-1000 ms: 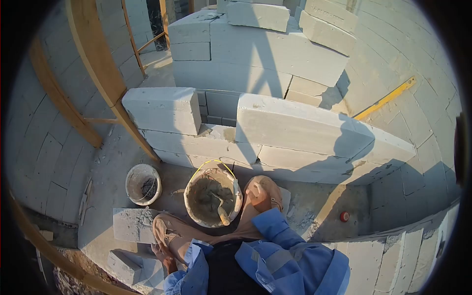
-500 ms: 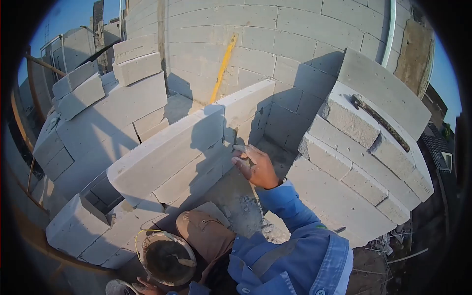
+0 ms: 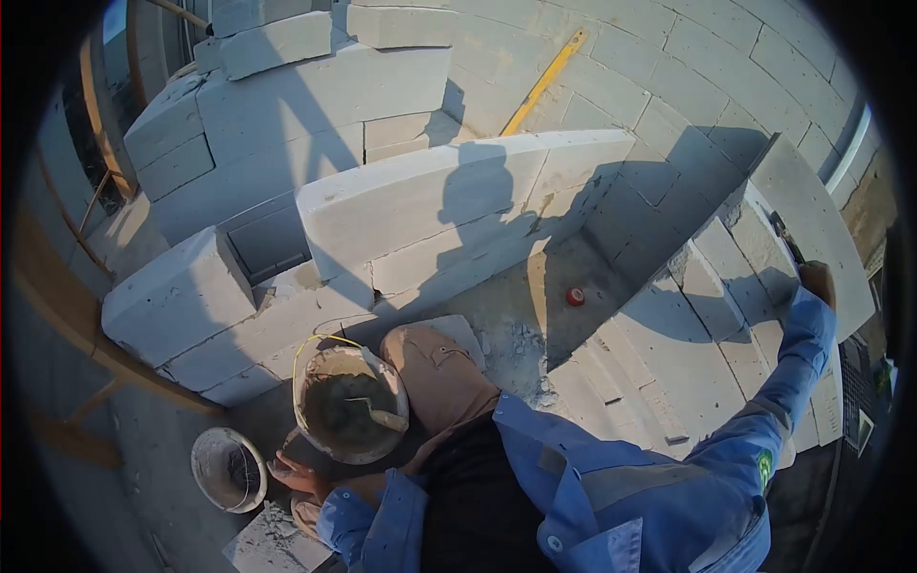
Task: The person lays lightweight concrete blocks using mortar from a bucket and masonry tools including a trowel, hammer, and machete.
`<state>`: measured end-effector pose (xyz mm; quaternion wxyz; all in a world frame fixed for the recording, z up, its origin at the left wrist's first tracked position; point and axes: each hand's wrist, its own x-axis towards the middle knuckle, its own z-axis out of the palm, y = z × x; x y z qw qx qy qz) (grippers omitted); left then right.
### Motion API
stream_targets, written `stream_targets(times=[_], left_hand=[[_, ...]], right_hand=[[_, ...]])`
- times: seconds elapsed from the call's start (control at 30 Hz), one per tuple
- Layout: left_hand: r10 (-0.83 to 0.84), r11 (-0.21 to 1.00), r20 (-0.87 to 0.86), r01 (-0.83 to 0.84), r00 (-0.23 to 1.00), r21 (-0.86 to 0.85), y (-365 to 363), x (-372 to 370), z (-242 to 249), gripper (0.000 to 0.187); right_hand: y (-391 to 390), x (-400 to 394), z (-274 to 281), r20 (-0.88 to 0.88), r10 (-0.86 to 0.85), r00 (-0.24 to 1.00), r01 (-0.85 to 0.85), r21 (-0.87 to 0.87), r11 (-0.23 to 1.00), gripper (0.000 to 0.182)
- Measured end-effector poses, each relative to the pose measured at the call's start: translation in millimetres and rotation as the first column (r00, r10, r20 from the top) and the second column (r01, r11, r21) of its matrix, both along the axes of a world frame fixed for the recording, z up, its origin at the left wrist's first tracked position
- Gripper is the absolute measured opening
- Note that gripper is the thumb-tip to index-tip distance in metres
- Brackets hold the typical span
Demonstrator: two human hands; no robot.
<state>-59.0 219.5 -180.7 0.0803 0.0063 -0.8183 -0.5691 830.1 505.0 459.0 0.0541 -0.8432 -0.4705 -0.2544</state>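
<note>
At the right, my right hand (image 3: 818, 279) is closed around the near end of a long dark hammer-like tool (image 3: 787, 238), which lies on top of the stacked pale blocks (image 3: 755, 250). My left hand (image 3: 300, 476) is low beside my knee, fingers apart and holding nothing. Just above it stands a round mortar bucket (image 3: 308, 406) with a yellow wire handle. A trowel (image 3: 382, 417) rests in its wet grey mortar. Left of that hand is a second, smaller bucket (image 3: 250, 497).
A low block wall (image 3: 411, 215) runs across the middle, with a yellow spirit level (image 3: 544, 81) leaning behind it. A small red round object (image 3: 574, 296) is on the floor (image 3: 564, 263). Wooden posts (image 3: 105, 124) stand at the left.
My right hand has moved from in front of the low wall out to the right, onto the hammer-like tool. The view has shifted, bringing both buckets and my left hand more fully into sight.
</note>
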Motion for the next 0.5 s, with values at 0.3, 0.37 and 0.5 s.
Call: stream_targets(times=[0.3, 0.37, 0.5], left_hand=[[-0.022, 0.992, -0.127, 0.038, 0.992, 0.123, 23.2, -12.8, 61.0, 0.059], [-0.052, 0.996, -0.201, 0.064, 0.978, 0.054, 30.0, -26.1, 112.1, 0.061], [-0.052, 0.994, -0.332, 0.08, 0.942, 0.073, 56.4, -70.7, 195.3, 0.062]], right_hand=[[56.9, -67.6, 2.3, 0.156, 0.264, 0.952, -0.295, 0.236, 0.926, 0.047], [41.2, -141.5, -10.4, 0.173, 0.443, 0.88, -0.474, 0.398, 0.786, 0.05], [54.9, -327.2, -78.0, -0.165, 0.804, 0.572, -0.548, 0.653, 0.524, 0.066]])
